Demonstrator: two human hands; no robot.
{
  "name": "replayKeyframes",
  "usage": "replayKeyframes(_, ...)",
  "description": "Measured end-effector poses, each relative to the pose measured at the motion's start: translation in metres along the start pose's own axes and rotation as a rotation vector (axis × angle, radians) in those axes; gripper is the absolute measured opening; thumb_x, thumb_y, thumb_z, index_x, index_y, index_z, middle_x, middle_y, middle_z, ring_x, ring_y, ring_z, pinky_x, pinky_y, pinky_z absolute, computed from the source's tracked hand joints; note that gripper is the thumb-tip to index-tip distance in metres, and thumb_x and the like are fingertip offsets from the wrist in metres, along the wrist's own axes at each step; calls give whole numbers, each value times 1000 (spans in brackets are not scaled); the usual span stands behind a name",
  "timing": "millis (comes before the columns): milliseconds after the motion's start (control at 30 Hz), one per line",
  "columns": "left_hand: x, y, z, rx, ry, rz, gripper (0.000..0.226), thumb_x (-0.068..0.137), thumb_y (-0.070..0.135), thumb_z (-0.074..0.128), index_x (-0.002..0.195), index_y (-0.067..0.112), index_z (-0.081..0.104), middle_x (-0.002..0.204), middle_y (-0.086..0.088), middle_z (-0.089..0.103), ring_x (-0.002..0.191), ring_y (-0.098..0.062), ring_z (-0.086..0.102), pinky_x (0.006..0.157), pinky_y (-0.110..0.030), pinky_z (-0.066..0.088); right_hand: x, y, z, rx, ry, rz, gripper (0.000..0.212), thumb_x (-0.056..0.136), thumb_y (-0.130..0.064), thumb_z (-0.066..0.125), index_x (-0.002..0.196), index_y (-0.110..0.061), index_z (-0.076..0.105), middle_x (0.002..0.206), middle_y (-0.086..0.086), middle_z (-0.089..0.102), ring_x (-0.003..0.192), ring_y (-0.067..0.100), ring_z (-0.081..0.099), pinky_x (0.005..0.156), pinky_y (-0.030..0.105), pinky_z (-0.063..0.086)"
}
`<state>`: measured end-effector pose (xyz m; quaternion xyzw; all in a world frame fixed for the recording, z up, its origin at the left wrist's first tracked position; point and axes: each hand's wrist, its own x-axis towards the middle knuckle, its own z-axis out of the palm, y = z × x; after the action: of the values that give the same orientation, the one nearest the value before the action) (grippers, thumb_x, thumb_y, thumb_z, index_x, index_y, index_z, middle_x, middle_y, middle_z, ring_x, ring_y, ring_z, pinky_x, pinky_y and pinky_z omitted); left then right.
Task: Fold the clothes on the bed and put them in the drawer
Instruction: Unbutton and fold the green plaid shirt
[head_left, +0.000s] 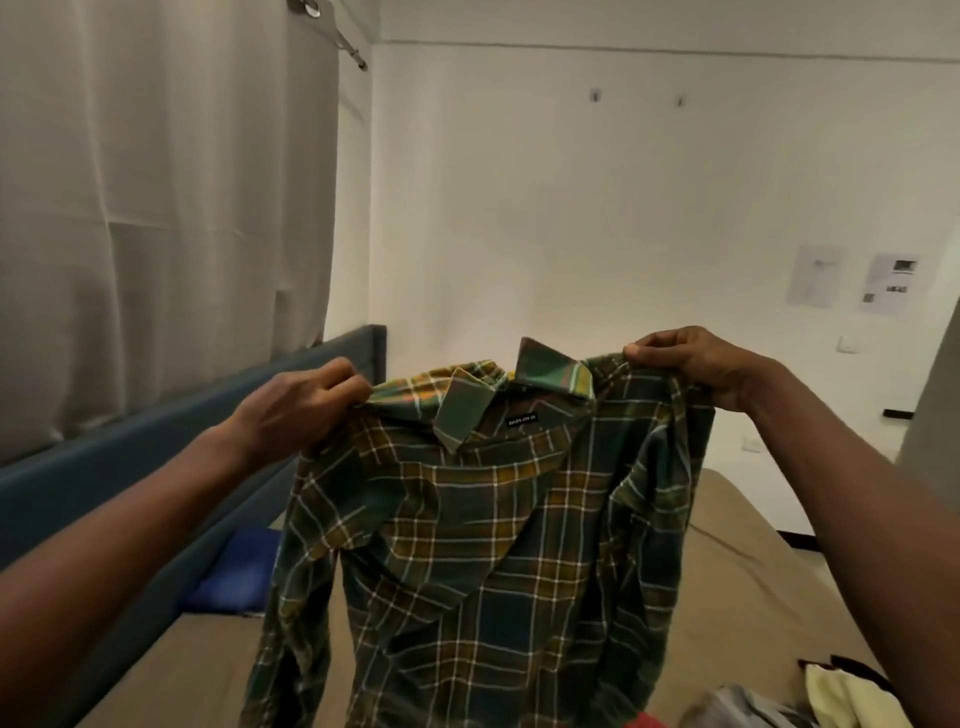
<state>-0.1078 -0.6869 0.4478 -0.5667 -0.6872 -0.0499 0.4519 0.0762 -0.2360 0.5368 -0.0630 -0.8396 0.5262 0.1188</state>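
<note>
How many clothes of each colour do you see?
Green plaid shirt: 1
Blue cloth: 1
Yellow cloth: 1
Grey cloth: 1
Red cloth: 1
Total: 5 that I can tell apart.

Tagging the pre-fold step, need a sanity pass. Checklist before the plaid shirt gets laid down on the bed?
1. Grip of left hand on one shoulder of the plaid shirt: ok, pinched.
2. Grip of right hand on the other shoulder: ok.
3. Shirt hanging flat: not ok, body and sleeves bunched.
4. Landing spot on the bed: cannot tell, the shirt hides it.
5. The blue cloth and the pile of clothes lie off to the sides: ok.
6. The drawer is open: cannot tell, not in view.
</note>
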Motion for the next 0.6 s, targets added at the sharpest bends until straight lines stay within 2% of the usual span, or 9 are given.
replayKeyframes(67, 0, 0, 4, -63, -3, -150, 21, 97, 22, 55, 107, 12, 70, 94, -7, 64, 61, -24, 65, 49, -33, 56, -4, 0, -1, -27, -42, -2, 39, 74, -29, 85, 105, -7, 75, 98, 14, 71, 85, 27, 69, 75, 37, 58)
replayKeyframes(133, 4, 0, 7, -222, 15, -437, 11, 95, 14, 67, 103, 18, 74, 89, 1, 70, 71, -19, 70, 59, -27, 55, -6, 1, -1, -114, -125, 25, 39, 79, -23, 83, 113, -5, 72, 104, 16, 73, 92, 32, 71, 82, 43, 59)
replayKeyframes(233, 8, -7, 7, -745, -168, -805, 15, 94, 10, 70, 98, 20, 79, 84, 0, 77, 82, -15, 75, 74, -29, 60, -4, 5, 4, -408, -143, 63, 26, 85, -26, 80, 105, -10, 75, 100, 14, 77, 94, 32, 73, 84, 45, 60)
replayKeyframes(300, 6, -8, 4, -1067, -247, -864, 12, 93, 23, 70, 95, 20, 81, 83, -3, 76, 78, -16, 73, 68, -24, 58, -5, 9, 8, -507, -100, 40, 21, 89, -33, 77, 95, -12, 78, 91, 10, 78, 88, 28, 74, 81, 41, 60)
replayKeyframes(367, 7, -4, 4, -1213, -137, -916, 31, 87, 47, 74, 100, 19, 80, 84, -6, 73, 75, -17, 69, 66, -24, 57, -5, 15, 12, -381, 30, -80, 23, 90, -33, 76, 91, -10, 79, 84, 10, 77, 81, 24, 73, 74, 36, 60)
replayKeyframes(400, 7, -1, 7, -1141, -45, -968, 31, 90, 47, 72, 103, 19, 78, 86, -8, 73, 78, -19, 69, 69, -27, 57, -5, 22, 18, -288, 148, -182, 21, 90, -30, 76, 90, -8, 78, 81, 9, 75, 77, 23, 72, 69, 34, 59)
replayKeyframes(467, 8, 2, 14, -685, 13, -994, 14, 101, 27, 61, 104, 22, 74, 90, -5, 71, 82, -20, 68, 73, -34, 56, 1, 40, 28, -333, 376, -313, 16, 91, -26, 76, 90, -11, 79, 81, 6, 75, 76, 22, 70, 67, 32, 55)
replayKeyframes(533, 5, 4, 21, -209, -179, -907, 10, 100, 25, 63, 96, 21, 71, 89, -4, 67, 79, -22, 64, 71, -40, 55, 5, 59, 38, -649, 383, -224, 15, 92, -31, 74, 93, -17, 79, 84, 2, 74, 81, 23, 69, 71, 34, 52)
replayKeyframes(600, 0, 7, 22, -35, -249, -879, 13, 98, 30, 67, 94, 18, 68, 87, -9, 68, 76, -28, 64, 69, -43, 55, -1, 71, 47, -766, 446, -177, 16, 94, -34, 70, 98, -21, 80, 90, 0, 74, 86, 22, 67, 75, 36, 54)
